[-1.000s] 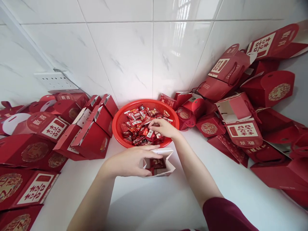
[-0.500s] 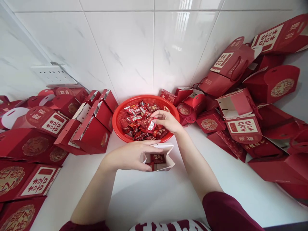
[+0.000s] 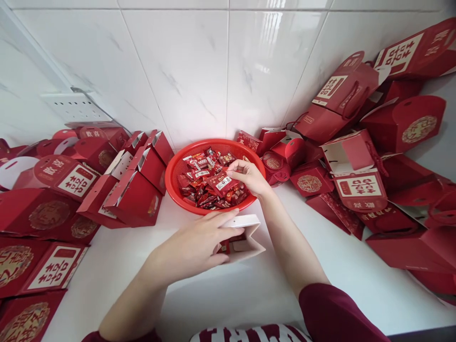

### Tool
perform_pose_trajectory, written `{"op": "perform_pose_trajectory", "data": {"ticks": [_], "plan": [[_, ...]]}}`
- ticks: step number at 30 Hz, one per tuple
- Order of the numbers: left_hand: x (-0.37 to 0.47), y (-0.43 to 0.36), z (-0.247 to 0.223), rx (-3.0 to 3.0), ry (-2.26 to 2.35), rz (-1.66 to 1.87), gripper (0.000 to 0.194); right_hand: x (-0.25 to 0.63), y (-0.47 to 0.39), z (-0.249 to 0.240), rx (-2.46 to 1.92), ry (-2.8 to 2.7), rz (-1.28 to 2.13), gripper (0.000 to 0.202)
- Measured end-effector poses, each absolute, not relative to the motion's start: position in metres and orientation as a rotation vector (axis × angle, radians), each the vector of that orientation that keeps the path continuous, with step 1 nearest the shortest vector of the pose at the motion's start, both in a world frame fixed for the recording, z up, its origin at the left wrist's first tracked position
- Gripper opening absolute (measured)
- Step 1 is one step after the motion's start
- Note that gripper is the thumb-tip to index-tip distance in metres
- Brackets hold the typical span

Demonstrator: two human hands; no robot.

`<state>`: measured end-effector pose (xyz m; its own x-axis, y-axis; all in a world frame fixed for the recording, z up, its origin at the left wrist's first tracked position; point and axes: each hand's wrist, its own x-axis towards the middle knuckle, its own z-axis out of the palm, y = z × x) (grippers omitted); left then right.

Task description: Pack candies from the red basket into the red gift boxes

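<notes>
A red perforated basket [image 3: 171,183] by the wall holds many small red-wrapped candies [image 3: 203,194]. Over its right side, my right hand [image 3: 249,176] pinches a red candy packet [image 3: 223,183] with a white label between thumb and fingers. In front of the basket stands an open paper box [image 3: 249,254] with a pale inside, tilted a little. My left hand [image 3: 194,244] grips its left side, fingers over the rim. Red packets show inside the box, partly hidden by my fingers.
Red gift boxes [image 3: 133,199] with open tops stand on the left, beside more closed red boxes [image 3: 50,213]. A heap of red boxes [image 3: 359,190] lies on the right. Behind is a tiled wall [image 3: 192,71] with a socket strip [image 3: 76,108] and a cable.
My left hand has tilted the paper box and shifted it slightly right and toward me. The packet in my right hand now shows more of its label.
</notes>
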<state>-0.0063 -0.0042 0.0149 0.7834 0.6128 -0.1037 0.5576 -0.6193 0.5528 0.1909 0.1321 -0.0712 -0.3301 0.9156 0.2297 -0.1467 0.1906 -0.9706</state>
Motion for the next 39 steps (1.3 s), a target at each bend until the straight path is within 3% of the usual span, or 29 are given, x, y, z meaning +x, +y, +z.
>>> {"op": "perform_pose_trajectory", "data": {"ticks": [4,8,11,14,19,25,34,39], "plan": [[-0.014,0.005,0.021,2.494,1.004,0.17,0.037,0.19,0.133,-0.072,-0.763,-1.474,1.301,0.029],[-0.037,0.035,0.012,2.398,1.649,0.4,0.037,0.188,0.133,-0.074,-0.778,-1.461,1.277,0.03],[-0.056,0.064,-0.01,2.265,2.073,0.196,0.038,0.187,0.134,-0.075,-0.792,-1.445,1.26,0.03],[-0.069,0.086,-0.031,2.224,2.049,-0.095,0.042,0.186,0.135,-0.076,-0.809,-1.451,1.273,0.031],[-0.073,0.099,-0.041,2.235,1.919,-0.212,0.046,0.185,0.137,-0.079,-0.832,-1.469,1.29,0.033],[-0.057,0.114,-0.043,2.108,2.095,-0.319,0.026,0.185,0.136,-0.079,-0.847,-1.48,1.298,0.031],[-0.044,0.12,-0.043,2.092,2.247,-0.147,0.025,0.185,0.134,-0.081,-0.857,-1.469,1.28,0.029],[-0.059,0.098,-0.006,2.178,2.072,0.102,0.049,0.185,0.135,-0.078,-0.865,-1.471,1.263,0.031]]}}
